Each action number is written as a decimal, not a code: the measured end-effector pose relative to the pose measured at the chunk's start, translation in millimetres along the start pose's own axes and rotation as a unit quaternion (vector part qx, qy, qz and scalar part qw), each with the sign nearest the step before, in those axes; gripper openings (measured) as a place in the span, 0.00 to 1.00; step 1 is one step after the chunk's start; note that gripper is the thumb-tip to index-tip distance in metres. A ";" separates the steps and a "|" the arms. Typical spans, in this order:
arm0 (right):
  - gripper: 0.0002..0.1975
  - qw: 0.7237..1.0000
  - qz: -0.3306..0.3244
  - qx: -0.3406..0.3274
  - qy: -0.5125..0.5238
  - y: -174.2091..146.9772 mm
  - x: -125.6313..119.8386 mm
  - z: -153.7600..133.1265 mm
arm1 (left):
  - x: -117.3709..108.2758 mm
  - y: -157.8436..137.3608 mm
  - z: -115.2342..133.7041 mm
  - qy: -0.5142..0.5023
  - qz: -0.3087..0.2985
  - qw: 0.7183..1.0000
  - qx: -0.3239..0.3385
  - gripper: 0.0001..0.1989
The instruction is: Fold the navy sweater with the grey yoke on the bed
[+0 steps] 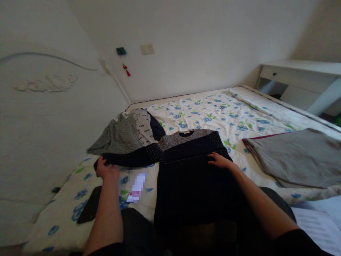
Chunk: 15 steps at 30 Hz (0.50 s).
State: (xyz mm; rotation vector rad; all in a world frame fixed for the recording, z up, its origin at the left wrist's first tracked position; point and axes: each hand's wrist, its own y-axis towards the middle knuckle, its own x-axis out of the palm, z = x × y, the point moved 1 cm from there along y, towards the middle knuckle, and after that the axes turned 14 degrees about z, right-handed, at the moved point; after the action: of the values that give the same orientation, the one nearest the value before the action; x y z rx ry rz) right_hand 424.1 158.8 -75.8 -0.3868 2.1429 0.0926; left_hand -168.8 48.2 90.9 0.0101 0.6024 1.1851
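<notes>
1. Black sleeves (298,242) come nearest, cut off by the lower edge.
2. Dark sweater (194,188) lies spread on the flowered sheet (229,106), hem lost in shadow, neck label (187,132) unreadable.
3. Left hand (106,170) grips its cuff; right hand (220,160) rests on its chest, fingers loosely spread.
4. Grey garment (139,121) reads "POP"; a card (137,186) is pixelated.

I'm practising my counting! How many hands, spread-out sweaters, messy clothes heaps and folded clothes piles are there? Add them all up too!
Hands, left hand and right hand: 2
Spread-out dark sweater: 1
Messy clothes heap: 1
Folded clothes pile: 1
Total: 5
</notes>
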 end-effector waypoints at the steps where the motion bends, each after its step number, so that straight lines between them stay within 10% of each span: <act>1: 0.32 1.000 0.000 -0.003 0.010 0.9 1.3 -0.3 | 12.5 -4.2 17.8 -0.061 -0.015 0.998 0.022 0.36; 5: 0.29 0.998 -0.015 -0.010 0.054 0.3 -1.2 1.3 | 67.1 -58.1 76.3 -0.260 -0.219 0.921 0.189 0.34; 10: 0.26 0.995 -0.005 0.018 0.097 5.0 -13.4 4.5 | 113.3 -127.2 66.7 0.018 -0.390 0.847 0.361 0.25; 15: 0.24 0.992 0.001 0.036 0.123 13.8 -9.7 9.4 | 134.3 -136.6 21.8 0.233 -0.457 0.754 0.410 0.24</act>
State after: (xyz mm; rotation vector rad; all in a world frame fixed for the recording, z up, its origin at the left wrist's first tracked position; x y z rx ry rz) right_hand 432.4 176.2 -74.3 -0.3688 2.3831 -0.0331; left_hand -9.1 117.3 7.9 0.1511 1.3451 -0.1255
